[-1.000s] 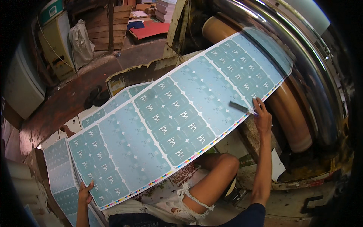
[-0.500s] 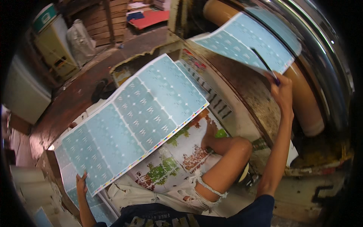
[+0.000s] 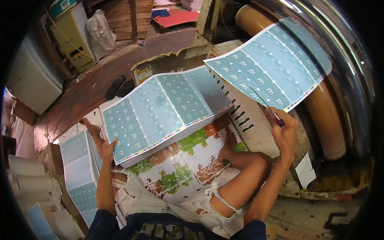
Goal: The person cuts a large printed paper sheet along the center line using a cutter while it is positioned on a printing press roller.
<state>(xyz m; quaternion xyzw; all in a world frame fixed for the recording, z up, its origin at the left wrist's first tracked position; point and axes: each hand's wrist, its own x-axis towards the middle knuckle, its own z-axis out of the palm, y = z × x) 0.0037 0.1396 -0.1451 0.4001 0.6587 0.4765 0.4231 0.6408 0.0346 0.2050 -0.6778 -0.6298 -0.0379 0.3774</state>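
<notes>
A stack of teal printed sheets (image 3: 154, 110) lies slanted before me, with a strip of coloured squares along its near edge. My left hand (image 3: 107, 149) grips the left end of the top printed sheet, thumb on its face; its other fingers are partly hidden. My right hand (image 3: 285, 127) is closed round a thin dark stick-like tool (image 3: 264, 101) with a purple part near the fingers; its exact kind is unclear. That tool lies against the near edge of another printed sheet (image 3: 256, 66), which hangs out from the rollers above the stack's right end.
A brown roller (image 3: 326, 124) and a shiny metal cylinder (image 3: 354, 80) stand at the right. Another stack of printed sheets (image 3: 78, 172) lies at the lower left. My bent legs flank a board (image 3: 180, 168) with green and brown patches. Dark sandals (image 3: 120, 87) lie beyond the stack.
The sheet at my left hand has moved right and now lies over the stack; my left hand moved up and right. The sheet at the rollers hangs out farther, and my right hand is lower.
</notes>
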